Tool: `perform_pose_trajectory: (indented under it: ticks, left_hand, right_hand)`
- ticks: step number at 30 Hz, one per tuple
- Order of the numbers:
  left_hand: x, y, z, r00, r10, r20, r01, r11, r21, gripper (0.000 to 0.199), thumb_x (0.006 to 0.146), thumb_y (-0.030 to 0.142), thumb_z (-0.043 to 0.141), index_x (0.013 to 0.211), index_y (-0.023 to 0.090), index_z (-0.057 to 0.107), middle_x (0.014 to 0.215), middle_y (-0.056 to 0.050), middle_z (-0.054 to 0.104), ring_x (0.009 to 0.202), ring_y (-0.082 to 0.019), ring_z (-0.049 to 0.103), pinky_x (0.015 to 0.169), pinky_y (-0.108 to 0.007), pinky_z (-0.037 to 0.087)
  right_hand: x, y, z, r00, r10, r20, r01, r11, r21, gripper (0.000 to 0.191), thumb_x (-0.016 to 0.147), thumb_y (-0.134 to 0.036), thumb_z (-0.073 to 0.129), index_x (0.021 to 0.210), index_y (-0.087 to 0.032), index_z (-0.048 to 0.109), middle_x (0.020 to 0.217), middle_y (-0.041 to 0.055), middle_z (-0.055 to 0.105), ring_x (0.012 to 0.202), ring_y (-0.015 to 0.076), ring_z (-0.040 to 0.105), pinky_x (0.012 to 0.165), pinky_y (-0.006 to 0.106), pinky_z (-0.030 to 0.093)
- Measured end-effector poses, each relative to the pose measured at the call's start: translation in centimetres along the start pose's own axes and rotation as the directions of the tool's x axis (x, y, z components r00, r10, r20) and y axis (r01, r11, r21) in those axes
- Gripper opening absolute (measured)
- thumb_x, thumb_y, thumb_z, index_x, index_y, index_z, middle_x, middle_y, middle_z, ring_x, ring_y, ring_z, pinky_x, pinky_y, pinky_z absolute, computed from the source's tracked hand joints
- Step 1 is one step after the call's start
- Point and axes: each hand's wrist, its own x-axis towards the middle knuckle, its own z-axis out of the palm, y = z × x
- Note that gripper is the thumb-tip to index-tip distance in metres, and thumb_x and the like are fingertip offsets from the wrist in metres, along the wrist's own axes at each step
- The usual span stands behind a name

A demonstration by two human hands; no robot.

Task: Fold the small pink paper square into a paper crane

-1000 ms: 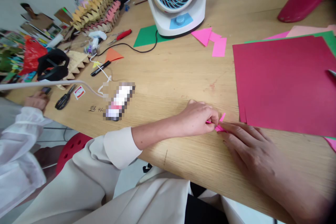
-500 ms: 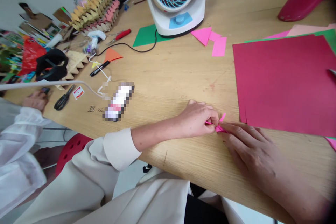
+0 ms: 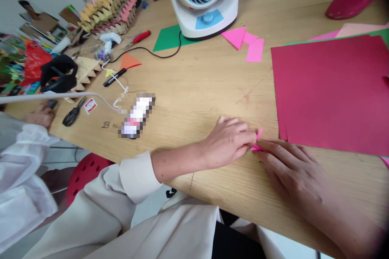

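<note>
A small piece of folded pink paper (image 3: 258, 145) lies on the wooden table, mostly covered by fingers. My left hand (image 3: 229, 141), in a cream sleeve, pinches it from the left with its fingers curled. My right hand (image 3: 294, 172) presses the paper's right side with the fingertips held close together. A narrow pink point sticks up between the two hands. How the rest of the paper is folded is hidden. A stack of dark red paper (image 3: 328, 97) lies just beyond my right hand.
A white fan (image 3: 206, 20) stands at the back beside pink paper pieces (image 3: 254, 50). A phone (image 3: 136, 117), black scissors (image 3: 73, 115) and a marker (image 3: 114, 77) lie leftward. Another person's hand (image 3: 41, 115) rests at the far left. A white cable (image 3: 60, 96) crosses there.
My left hand has shifted slightly right and turned over the paper, covering more of its left end. My right hand stays pressed in nearly the same place.
</note>
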Motion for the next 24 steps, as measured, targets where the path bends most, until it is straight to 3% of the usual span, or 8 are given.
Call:
perform_pose_trajectory:
  ticks: [5,10,13,20,24]
  left_hand:
    - [-0.9,0.0,0.8,0.99,0.093,-0.102,-0.075,0.983,0.166,0.018,0.098,0.023,0.051,0.1,0.024,0.069,0.087,0.0,0.067,0.094,-0.017,0.055,0.087,-0.036,0.03]
    - [-1.5,-0.3,1.5,0.942,0.222,-0.252,-0.147,0.948,0.284,0.02,0.1,0.021,0.05,0.092,0.024,0.069,0.083,0.004,0.068,0.087,-0.014,0.053,0.086,-0.036,0.029]
    - [-1.7,-0.3,1.6,0.921,0.269,-0.283,-0.169,0.928,0.331,0.019,0.1,0.019,0.052,0.09,0.023,0.068,0.084,0.006,0.069,0.088,-0.012,0.053,0.086,-0.036,0.029]
    - [-2.5,-0.3,0.8,0.928,0.339,-0.154,-0.253,0.878,0.406,0.022,0.102,0.021,0.047,0.105,0.021,0.068,0.107,0.001,0.072,0.095,-0.014,0.052,0.087,-0.035,0.031]
    - [-3.5,-0.1,0.6,0.962,0.267,-0.061,-0.218,0.883,0.415,0.03,0.102,0.02,0.045,0.126,0.022,0.062,0.119,-0.003,0.068,0.104,-0.016,0.051,0.089,-0.035,0.032]
  right_hand:
    - [0.1,0.0,0.0,1.0,-0.012,-0.012,0.012,1.0,-0.013,0.025,0.101,-0.016,0.04,0.116,-0.012,0.06,0.123,0.0141,0.064,0.113,0.0301,0.054,0.091,0.044,0.043]
    - [0.0,0.0,0.0,1.0,0.005,-0.011,-0.005,1.0,-0.004,0.03,0.1,-0.015,0.041,0.125,-0.013,0.058,0.127,0.0126,0.063,0.113,0.0295,0.055,0.09,0.043,0.044]
    - [-0.2,0.1,-0.1,1.0,0.018,0.014,-0.018,1.0,0.016,0.033,0.1,-0.015,0.042,0.13,-0.014,0.056,0.129,0.0121,0.062,0.113,0.0291,0.055,0.09,0.044,0.044]
    - [-0.6,0.5,0.1,0.998,0.031,0.046,-0.034,0.998,0.055,0.039,0.098,-0.014,0.045,0.135,-0.018,0.054,0.136,0.0115,0.059,0.121,0.028,0.054,0.098,0.044,0.043]
    - [-0.6,0.4,-0.1,0.999,0.031,0.032,-0.033,0.998,0.054,0.036,0.098,-0.015,0.044,0.133,-0.018,0.055,0.132,0.0112,0.061,0.12,0.0275,0.055,0.099,0.045,0.043]
